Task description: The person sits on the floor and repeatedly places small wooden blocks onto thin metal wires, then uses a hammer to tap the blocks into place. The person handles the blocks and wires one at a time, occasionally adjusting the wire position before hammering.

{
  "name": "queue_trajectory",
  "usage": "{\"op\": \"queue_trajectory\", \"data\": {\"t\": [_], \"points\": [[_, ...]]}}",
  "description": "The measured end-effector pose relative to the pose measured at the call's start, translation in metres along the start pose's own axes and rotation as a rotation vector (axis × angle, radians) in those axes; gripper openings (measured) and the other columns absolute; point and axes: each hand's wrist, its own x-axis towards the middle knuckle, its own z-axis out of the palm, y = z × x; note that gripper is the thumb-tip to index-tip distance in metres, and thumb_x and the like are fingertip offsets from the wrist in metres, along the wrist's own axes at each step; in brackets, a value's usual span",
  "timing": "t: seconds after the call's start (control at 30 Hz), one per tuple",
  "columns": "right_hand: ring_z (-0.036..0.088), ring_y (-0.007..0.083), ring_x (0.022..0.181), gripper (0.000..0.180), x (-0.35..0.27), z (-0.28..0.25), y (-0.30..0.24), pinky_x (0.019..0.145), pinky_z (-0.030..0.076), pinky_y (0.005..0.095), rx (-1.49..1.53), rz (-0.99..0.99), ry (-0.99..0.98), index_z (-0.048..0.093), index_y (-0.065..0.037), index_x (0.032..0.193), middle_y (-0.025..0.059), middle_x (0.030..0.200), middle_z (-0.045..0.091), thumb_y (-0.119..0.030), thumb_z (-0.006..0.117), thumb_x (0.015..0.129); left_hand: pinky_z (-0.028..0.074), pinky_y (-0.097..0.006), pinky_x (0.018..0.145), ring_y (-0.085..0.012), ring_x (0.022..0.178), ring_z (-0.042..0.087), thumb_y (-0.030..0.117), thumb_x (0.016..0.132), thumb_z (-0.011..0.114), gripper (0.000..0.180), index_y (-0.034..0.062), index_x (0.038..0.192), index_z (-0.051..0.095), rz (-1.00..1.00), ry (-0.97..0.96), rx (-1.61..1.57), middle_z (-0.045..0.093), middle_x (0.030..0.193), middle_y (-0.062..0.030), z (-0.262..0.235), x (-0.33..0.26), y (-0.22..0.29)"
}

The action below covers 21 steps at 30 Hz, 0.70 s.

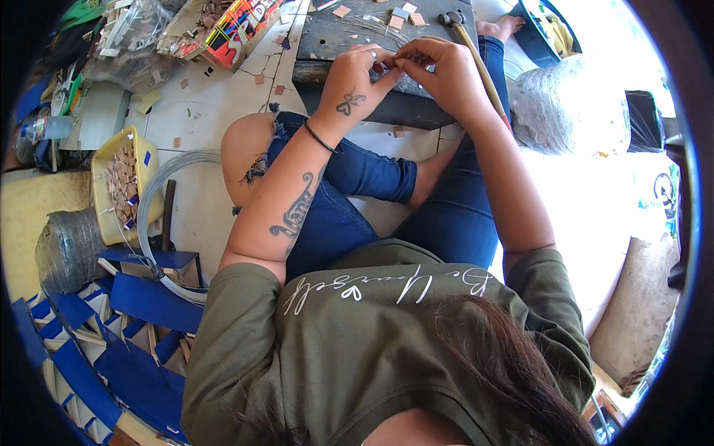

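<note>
Above the near edge of a low dark bench (320, 46), my left hand (363, 76) and my right hand (442, 70) meet fingertip to fingertip. Both are closed in a pinch. What they hold is hidden or too small to make out. A hammer (477, 63) with a wooden handle lies beside my right hand, its head toward the far side. Beyond my fingers, small square wooden pieces (396, 21) and thin cut wires (364, 27) are scattered over the bench top.
Left of my legs stand a yellow tub (99, 186) of small wooden pieces and a wire coil (152, 189). Blue boxes (152, 301) crowd the lower left. A colourful carton (234, 33) is at upper left. A plastic-wrapped bundle (569, 108) and dark basin (532, 33) stand right.
</note>
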Motion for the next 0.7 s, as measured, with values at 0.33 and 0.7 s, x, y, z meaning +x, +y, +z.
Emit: {"op": "queue_trajectory", "data": {"t": [0.33,0.7], "points": [[0.059,0.0359,0.106,0.052,-0.088,-0.053,0.042,0.092,0.048,0.0441,-0.798,0.490,0.114,0.049,-0.008,0.133,0.0161,0.120,0.057,-0.023,0.066,0.086,0.049,-0.029,0.068,-0.0210,0.072,0.065,0.006,0.084,0.069,0.007,0.0015,0.079,0.065,0.107,-0.017,-0.050,0.065,0.078,-0.0075,-0.001,0.001,-0.002],[0.056,0.0105,0.066,0.040,-0.129,-0.065,-0.012,0.062,0.048,0.0241,0.230,0.581,0.107,0.047,-0.010,0.141,0.0032,0.081,0.057,-0.012,0.047,0.101,0.050,-0.034,0.068,-0.0278,0.074,0.065,0.007,0.081,0.069,0.008,0.0015,0.077,0.064,0.168,-0.024,-0.050,0.065,0.079,-0.0100,-0.001,0.002,-0.010]]}}
